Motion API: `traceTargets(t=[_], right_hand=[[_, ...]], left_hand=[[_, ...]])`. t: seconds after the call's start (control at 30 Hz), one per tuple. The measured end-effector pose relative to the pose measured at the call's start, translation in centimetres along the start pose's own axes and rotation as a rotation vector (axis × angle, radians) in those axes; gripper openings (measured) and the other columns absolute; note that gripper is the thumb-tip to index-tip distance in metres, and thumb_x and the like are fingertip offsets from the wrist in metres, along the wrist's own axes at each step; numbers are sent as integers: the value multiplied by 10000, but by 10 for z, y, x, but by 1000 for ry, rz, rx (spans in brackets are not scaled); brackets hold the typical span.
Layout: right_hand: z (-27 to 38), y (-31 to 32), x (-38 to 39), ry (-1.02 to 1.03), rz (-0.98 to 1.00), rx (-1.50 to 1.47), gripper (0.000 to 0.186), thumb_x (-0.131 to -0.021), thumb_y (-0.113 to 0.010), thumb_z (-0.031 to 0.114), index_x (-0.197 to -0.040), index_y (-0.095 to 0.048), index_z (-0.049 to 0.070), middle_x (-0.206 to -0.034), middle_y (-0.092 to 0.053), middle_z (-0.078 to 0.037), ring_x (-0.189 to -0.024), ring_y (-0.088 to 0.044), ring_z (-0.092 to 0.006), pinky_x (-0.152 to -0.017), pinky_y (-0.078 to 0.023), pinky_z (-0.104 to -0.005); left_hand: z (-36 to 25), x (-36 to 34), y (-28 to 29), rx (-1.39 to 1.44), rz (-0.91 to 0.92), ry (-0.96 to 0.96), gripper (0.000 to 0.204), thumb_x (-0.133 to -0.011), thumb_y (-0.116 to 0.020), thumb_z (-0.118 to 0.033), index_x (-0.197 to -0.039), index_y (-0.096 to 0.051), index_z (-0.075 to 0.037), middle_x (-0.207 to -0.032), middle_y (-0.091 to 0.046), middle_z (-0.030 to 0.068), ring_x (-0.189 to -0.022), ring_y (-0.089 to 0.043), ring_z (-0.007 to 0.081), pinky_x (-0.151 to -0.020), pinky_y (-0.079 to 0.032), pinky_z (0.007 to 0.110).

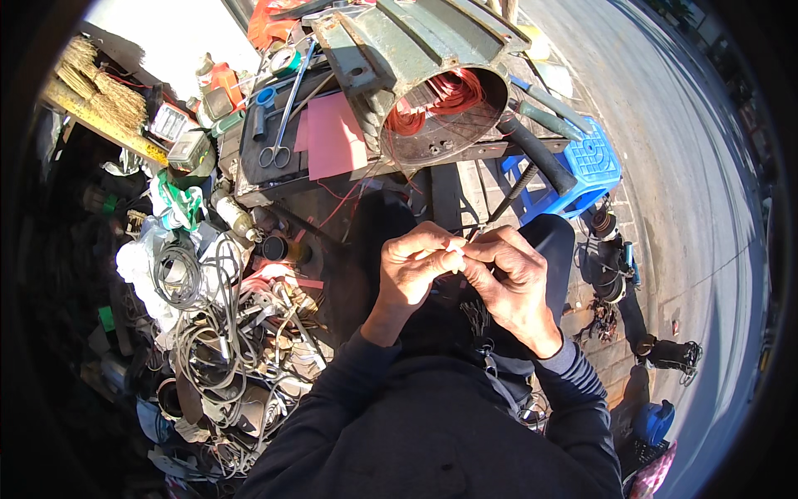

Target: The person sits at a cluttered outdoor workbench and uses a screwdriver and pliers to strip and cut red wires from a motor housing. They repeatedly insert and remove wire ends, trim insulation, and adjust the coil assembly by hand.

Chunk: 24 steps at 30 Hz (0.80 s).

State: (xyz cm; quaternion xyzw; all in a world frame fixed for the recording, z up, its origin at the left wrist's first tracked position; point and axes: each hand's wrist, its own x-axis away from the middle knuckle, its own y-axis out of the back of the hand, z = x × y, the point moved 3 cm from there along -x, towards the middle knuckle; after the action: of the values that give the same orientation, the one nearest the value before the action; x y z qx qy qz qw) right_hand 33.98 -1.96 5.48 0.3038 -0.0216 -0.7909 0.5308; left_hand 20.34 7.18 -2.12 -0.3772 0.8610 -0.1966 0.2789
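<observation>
Both hands meet above my lap, fingertips almost touching. My left hand (409,268) is closed in a pinch, and my right hand (509,273) pinches just beside it. Between the fingertips is a tiny pale spot, too bright and small to name. Beyond my hands, a grey-green metal motor housing (391,48) lies on its side on the workbench, its round opening facing me. Red wire windings (453,93) show inside it. Thin red wires hang from the housing toward my knees. Left of it lie pink sheets (336,137) and long-handled scissors (287,116).
A blue plastic stool (593,158) stands right of the workbench (249,170). On the left is a heap of coiled cables (220,333) and scrap. Wire spools (611,287) sit on the paving at right, with a road beyond. A straw broom (100,87) is at far left.
</observation>
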Motion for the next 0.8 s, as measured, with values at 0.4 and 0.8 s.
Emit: traceTargets(t=[0.4,0.8], right_hand=[[-4,-3,0,-141,-7,-70,103,-906,-804,57,-931,-713,15,-844,-674,-87,-762,-665,-222,-683,-536,-329],[-16,-7,4,-273,44,-222,112,-919,-786,28,-906,-679,0,-854,-701,-96,-778,-665,-193,-725,-537,-326]], left_hand=[[3,-11,-6,69,-5,-9,181,-942,-712,39,-1108,-707,-34,-1064,-668,119,-843,-650,163,-711,-549,284],[-2,-11,-7,45,-2,34,121,-975,-693,20,-1081,-671,-32,-1047,-683,106,-829,-631,127,-689,-526,249]])
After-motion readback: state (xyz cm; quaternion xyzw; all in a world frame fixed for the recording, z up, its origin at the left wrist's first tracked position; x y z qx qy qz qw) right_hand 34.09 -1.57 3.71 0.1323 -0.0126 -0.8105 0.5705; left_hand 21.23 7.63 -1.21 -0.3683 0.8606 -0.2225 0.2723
